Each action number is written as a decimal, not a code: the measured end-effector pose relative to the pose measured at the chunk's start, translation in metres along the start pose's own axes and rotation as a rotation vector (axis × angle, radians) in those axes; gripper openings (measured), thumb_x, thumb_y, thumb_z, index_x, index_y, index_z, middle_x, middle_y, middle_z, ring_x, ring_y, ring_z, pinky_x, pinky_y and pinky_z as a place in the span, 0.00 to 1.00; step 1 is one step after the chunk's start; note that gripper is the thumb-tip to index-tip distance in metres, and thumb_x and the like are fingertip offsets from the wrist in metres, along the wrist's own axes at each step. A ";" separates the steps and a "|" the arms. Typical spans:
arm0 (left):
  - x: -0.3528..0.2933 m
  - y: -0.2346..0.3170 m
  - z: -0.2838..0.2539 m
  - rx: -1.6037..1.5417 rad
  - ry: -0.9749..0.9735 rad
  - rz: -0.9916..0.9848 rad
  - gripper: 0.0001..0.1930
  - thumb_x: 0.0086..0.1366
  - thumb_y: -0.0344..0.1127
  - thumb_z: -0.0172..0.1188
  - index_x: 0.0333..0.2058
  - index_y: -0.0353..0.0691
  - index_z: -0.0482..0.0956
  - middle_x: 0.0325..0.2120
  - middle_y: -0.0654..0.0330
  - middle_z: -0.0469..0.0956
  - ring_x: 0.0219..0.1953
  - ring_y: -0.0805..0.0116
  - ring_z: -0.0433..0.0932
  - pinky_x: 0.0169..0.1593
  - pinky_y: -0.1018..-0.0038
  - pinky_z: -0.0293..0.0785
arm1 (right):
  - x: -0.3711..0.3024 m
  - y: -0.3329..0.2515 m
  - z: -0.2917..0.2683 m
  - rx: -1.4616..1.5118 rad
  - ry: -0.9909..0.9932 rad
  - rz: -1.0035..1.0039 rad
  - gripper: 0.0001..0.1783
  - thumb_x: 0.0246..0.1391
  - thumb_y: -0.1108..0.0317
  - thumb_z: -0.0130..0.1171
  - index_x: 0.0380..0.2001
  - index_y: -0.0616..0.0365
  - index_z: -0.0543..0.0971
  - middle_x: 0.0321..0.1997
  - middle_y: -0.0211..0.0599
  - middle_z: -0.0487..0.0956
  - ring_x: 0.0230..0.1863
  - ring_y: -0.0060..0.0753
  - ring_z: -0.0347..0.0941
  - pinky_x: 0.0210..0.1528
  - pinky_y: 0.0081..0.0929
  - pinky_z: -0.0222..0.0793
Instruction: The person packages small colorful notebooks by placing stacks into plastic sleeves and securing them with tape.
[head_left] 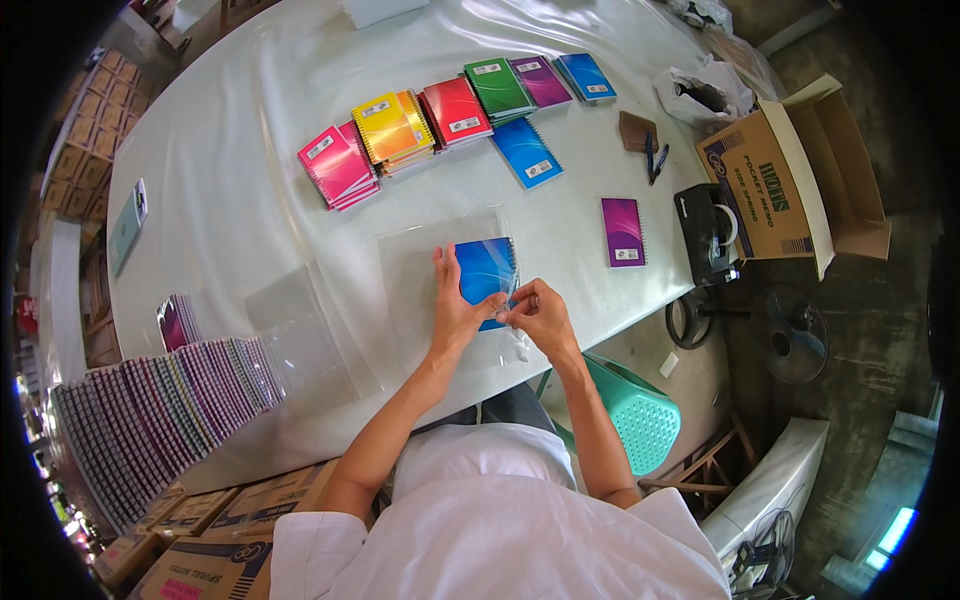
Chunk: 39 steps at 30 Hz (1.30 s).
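A blue spiral notebook (484, 262) lies on clear plastic sheets (405, 265) near the table's front edge, its wire binding to the right. Spread along its left side, my left hand (458, 312) rests with the thumb stretched across the lower cover. My right hand (543, 318) is closed in a pinch on clear plastic at the notebook's lower right corner, close to my left thumb. The fingertips partly hide that corner.
Stacks of pink (338, 168), yellow (392, 128), red (457, 110) and green notebooks (498, 88) lie farther back. A purple notebook (623, 232) and black tape dispenser (706, 235) sit right. Many notebooks (165, 415) line the left; an open carton (770, 185) stands right.
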<state>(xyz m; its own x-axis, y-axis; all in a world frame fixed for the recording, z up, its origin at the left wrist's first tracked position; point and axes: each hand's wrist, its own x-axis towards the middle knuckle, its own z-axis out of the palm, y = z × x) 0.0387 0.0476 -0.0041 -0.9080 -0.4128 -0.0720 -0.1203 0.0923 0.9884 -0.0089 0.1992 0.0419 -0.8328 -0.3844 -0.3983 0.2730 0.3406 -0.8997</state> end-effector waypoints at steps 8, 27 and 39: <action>0.001 -0.004 0.003 0.006 0.055 -0.004 0.53 0.51 0.45 0.72 0.68 0.43 0.45 0.67 0.38 0.40 0.69 0.50 0.45 0.66 0.63 0.53 | 0.001 -0.004 -0.005 -0.017 -0.035 0.016 0.23 0.36 0.70 0.76 0.33 0.63 0.72 0.22 0.26 0.73 0.24 0.16 0.67 0.27 0.15 0.64; 0.003 -0.017 -0.003 0.096 0.010 0.017 0.41 0.61 0.32 0.58 0.68 0.43 0.45 0.67 0.43 0.46 0.68 0.53 0.52 0.65 0.68 0.56 | -0.014 0.055 -0.087 -0.584 0.725 -0.195 0.11 0.44 0.83 0.59 0.33 0.63 0.74 0.30 0.44 0.77 0.31 0.42 0.75 0.34 0.35 0.70; 0.001 -0.011 0.002 0.117 0.023 0.076 0.39 0.64 0.38 0.57 0.66 0.33 0.44 0.67 0.42 0.47 0.69 0.51 0.48 0.67 0.65 0.49 | -0.016 0.025 -0.008 -0.920 -0.089 -0.829 0.28 0.49 0.69 0.60 0.57 0.44 0.73 0.66 0.23 0.66 0.69 0.35 0.55 0.70 0.51 0.38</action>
<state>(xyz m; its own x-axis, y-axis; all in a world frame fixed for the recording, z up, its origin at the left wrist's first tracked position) 0.0381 0.0483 -0.0150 -0.9069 -0.4212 0.0068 -0.0990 0.2289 0.9684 0.0070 0.2211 0.0273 -0.5475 -0.8155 0.1875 -0.7890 0.4285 -0.4403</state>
